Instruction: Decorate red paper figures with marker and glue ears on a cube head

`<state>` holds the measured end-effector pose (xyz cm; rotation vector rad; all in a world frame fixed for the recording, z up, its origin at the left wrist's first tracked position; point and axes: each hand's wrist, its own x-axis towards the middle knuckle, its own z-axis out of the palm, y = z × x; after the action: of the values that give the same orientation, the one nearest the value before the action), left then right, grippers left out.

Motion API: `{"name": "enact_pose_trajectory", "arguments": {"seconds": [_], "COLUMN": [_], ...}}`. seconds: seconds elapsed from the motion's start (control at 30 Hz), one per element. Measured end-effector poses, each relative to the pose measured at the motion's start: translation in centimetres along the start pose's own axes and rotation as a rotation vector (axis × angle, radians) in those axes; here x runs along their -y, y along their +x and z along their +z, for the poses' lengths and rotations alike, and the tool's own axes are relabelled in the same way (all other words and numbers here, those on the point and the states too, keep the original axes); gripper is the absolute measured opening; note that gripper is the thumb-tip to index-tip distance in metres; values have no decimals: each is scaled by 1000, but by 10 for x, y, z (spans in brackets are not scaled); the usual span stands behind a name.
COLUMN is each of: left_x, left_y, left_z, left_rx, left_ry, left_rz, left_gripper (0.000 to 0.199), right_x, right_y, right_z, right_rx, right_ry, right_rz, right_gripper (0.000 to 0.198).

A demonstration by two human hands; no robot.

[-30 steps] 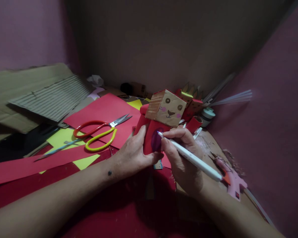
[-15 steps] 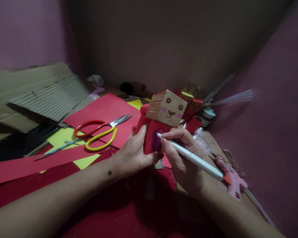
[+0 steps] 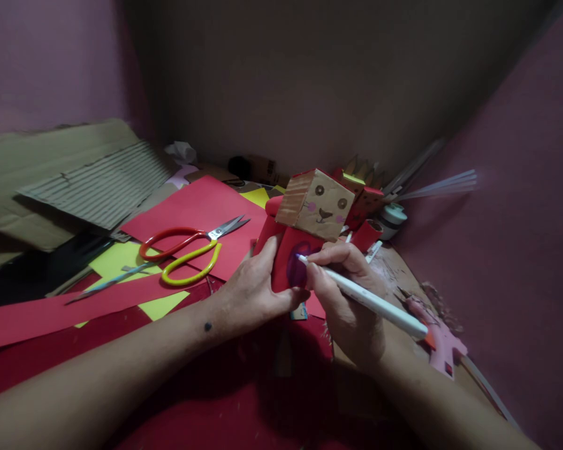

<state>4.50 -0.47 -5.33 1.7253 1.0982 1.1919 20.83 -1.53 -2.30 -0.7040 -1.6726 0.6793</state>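
My left hand (image 3: 263,281) is wrapped around the red body of a cardboard animal figure (image 3: 326,209); some of its fingers are hidden behind the body. The figure has a boxy brown head with drawn eyes, nose, mouth and pink cheeks. On the front of the red body is a dark purple oval patch (image 3: 296,269). In a pinch grip, my right hand (image 3: 349,294) holds a white marker pen (image 3: 380,306). Its tip touches the purple patch, near the upper part.
Scissors (image 3: 192,281) with red and yellow handles lie on red paper (image 3: 201,206), beside a blue-striped pencil (image 3: 117,279). Corrugated cardboard (image 3: 98,187) leans at the left. A pink glue gun (image 3: 443,344), a lidded jar (image 3: 394,215) and glue sticks (image 3: 445,184) are at the right.
The marker tip and my right hand have shifted slightly right and down on the purple patch. My left hand keeps its hold, and the figure has hardly moved.
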Motion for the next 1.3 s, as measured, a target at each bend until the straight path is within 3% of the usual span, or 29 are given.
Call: {"name": "enact_pose_trajectory", "arguments": {"seconds": [0.67, 1.3], "left_x": [-5, -8], "left_y": [1, 0], "left_z": [-1, -1], "left_rx": [-1, -15], "left_ry": [-10, 16], "left_rz": [-27, -40], "left_gripper": [56, 57], "right_x": [-4, -6], "right_y": [1, 1], "right_z": [3, 3], "right_rx": [-131, -142], "right_ry": [69, 112], "right_rz": [27, 23], "right_gripper": [9, 9]}}
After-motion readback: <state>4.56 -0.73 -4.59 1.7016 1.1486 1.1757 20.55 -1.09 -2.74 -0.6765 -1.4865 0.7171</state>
